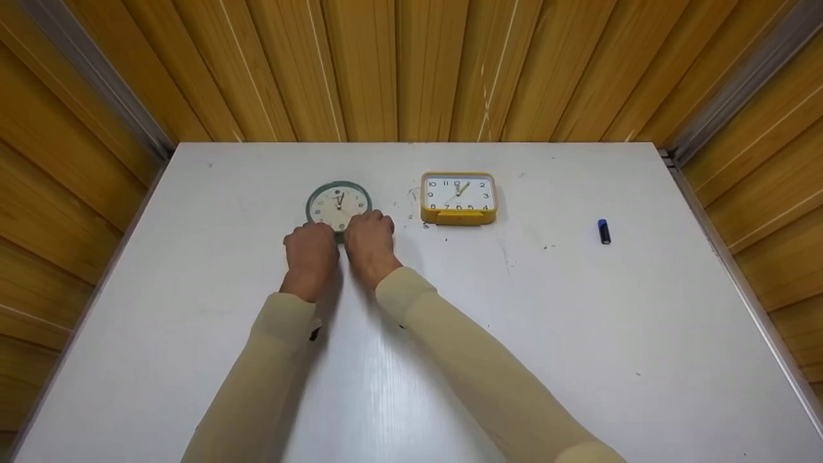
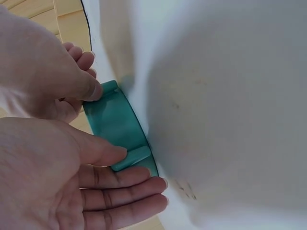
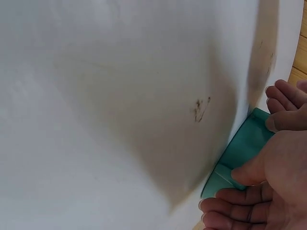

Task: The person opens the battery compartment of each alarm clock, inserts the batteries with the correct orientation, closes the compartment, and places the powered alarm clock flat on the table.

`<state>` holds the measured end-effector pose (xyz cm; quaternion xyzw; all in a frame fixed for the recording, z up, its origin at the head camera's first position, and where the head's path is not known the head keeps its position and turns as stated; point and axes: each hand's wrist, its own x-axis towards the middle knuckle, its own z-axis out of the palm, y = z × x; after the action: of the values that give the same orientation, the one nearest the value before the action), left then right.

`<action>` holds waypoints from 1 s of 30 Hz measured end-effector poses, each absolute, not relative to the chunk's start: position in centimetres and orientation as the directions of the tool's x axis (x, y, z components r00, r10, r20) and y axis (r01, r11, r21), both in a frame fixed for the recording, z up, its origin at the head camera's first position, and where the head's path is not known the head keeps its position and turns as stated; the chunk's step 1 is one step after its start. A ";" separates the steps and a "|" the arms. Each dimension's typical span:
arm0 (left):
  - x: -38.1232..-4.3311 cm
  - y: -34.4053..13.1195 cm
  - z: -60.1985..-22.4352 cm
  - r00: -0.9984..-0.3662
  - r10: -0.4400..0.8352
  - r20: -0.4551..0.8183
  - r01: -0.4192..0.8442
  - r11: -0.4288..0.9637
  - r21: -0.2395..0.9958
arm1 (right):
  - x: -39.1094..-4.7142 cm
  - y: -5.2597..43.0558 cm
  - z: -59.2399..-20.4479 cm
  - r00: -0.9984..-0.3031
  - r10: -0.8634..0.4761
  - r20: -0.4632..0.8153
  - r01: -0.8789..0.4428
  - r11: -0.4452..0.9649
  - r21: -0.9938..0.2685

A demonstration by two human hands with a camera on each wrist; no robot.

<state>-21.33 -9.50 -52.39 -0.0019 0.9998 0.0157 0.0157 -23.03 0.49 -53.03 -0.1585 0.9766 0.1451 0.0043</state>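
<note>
A round green-rimmed clock (image 1: 337, 200) with a pale face stands at the left back of the table. My left hand (image 1: 312, 252) grips its lower left edge, and my right hand (image 1: 371, 245) grips the lower right edge. In the left wrist view, the clock's green underside (image 2: 115, 120) shows two raised tabs, with a thumb on each. The right wrist view also shows the thumbs against this green plastic (image 3: 242, 146), the fingers lying along its sides. Both hands cover the bottom of the clock face in the head view.
To the right of the round clock stands a yellow rectangular clock (image 1: 458, 193). A short black marker-like piece with a blue end (image 1: 604, 231) lies farther right. The white table (image 1: 578, 334) bears small dark marks, and wood-patterned panels (image 1: 424, 71) enclose its back and sides.
</note>
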 end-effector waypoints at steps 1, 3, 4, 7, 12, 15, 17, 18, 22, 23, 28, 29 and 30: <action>-21.5 -9.5 -52.4 -0.999 -0.007 -0.041 -0.008 0.999 0.032 | -23.1 0.4 -53.1 -0.950 -0.307 -0.057 -0.310 0.906 0.287; -21.7 -9.6 -52.4 -0.999 -0.016 -0.051 -0.018 0.999 0.036 | -23.3 0.4 -53.1 -0.950 -0.305 -0.066 -0.311 0.903 0.297; -21.8 -9.6 -52.4 -0.998 -0.019 -0.053 -0.020 0.999 0.035 | -23.3 0.3 -53.1 -0.949 -0.306 -0.073 -0.314 0.900 0.304; -22.0 -9.5 -52.4 -0.999 -0.024 -0.044 -0.025 1.000 0.017 | -23.5 0.1 -53.0 -0.946 -0.310 -0.092 -0.322 0.890 0.323; -22.4 -9.5 -52.5 -1.000 -0.016 -0.017 -0.016 1.000 -0.017 | -23.8 0.0 -52.9 -0.946 -0.313 -0.085 -0.323 0.881 0.345; -22.6 -9.6 -52.6 -1.000 -0.020 -0.017 -0.019 0.999 -0.031 | -24.0 0.2 -53.0 -0.942 -0.327 -0.073 -0.333 0.884 0.328; -22.6 -9.5 -52.5 -0.999 -0.030 -0.037 -0.028 0.998 -0.047 | -24.0 0.6 -52.9 -0.935 -0.348 -0.069 -0.352 0.884 0.307; -22.6 -9.4 -52.4 -0.998 -0.030 -0.046 -0.027 0.997 -0.065 | -24.0 0.8 -52.9 -0.930 -0.362 -0.061 -0.363 0.884 0.294; -22.6 -9.2 -52.0 -0.997 -0.032 -0.068 -0.023 0.991 -0.129 | -23.9 1.6 -53.2 -0.916 -0.400 -0.042 -0.398 0.885 0.240; -22.6 -9.2 -52.0 -0.997 -0.031 -0.065 -0.022 0.990 -0.136 | -23.9 1.8 -53.3 -0.914 -0.402 -0.043 -0.401 0.889 0.222; -22.7 -9.6 -52.0 -0.998 -0.016 -0.055 -0.012 0.997 -0.075 | -23.4 2.7 -53.8 -0.919 -0.390 -0.052 -0.394 0.912 0.116; -22.8 -9.7 -52.1 -0.999 -0.011 -0.052 -0.008 0.999 -0.053 | -23.2 2.9 -53.9 -0.920 -0.389 -0.051 -0.392 0.916 0.087; -22.8 -9.9 -52.1 -0.999 -0.004 -0.052 -0.003 0.999 -0.037 | -23.0 3.2 -54.0 -0.921 -0.387 -0.047 -0.389 0.919 0.056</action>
<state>-22.85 -9.92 -52.12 -0.0018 0.9995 -0.0183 0.0258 -23.02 3.18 -54.01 -0.1981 0.9795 0.0324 0.0176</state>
